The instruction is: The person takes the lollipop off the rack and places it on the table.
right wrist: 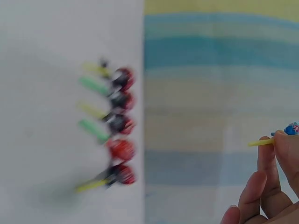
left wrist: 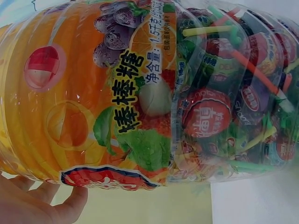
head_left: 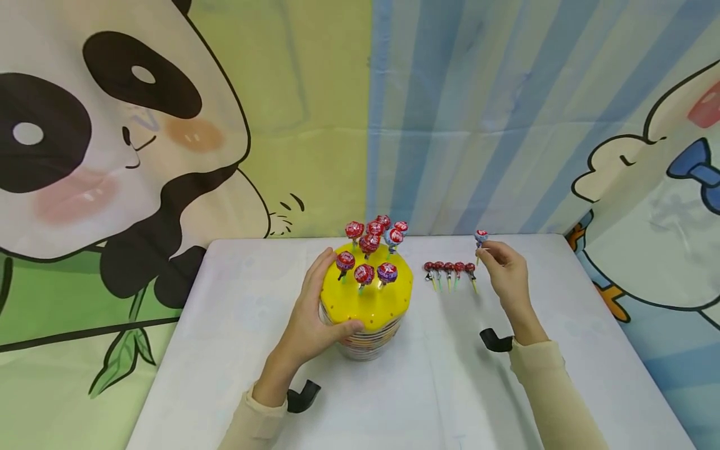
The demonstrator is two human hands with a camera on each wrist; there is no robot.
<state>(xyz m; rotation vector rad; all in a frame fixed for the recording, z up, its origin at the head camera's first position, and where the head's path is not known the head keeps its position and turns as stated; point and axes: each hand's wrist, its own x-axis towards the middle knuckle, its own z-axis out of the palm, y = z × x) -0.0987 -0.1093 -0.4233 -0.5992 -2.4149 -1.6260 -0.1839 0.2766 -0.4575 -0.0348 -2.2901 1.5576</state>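
Observation:
A clear ribbed plastic jar [left wrist: 205, 60] with a yellow lid [head_left: 365, 309] stands on the table, tilted slightly in the head view. Its fruit-printed label [left wrist: 84, 88] and the wrapped lollipops inside fill the left wrist view. My left hand [head_left: 309, 319] grips the jar at the lid's left side, thumb along the near rim. Several red and purple lollipops [head_left: 364, 274] stand upright in the lid. Off to the right, my right hand [head_left: 509, 275] pinches a blue-and-red wrapped lollipop [head_left: 480, 236] by its yellow stick, head up, above the table.
A row of several red lollipops [head_left: 448, 267] lies on the white table [head_left: 439, 387] between the jar and my right hand, sticks toward me. Behind the table's far edge hangs a cloth backdrop [head_left: 315, 125] with a printed panda. Black straps [head_left: 304, 397] show at both wrists.

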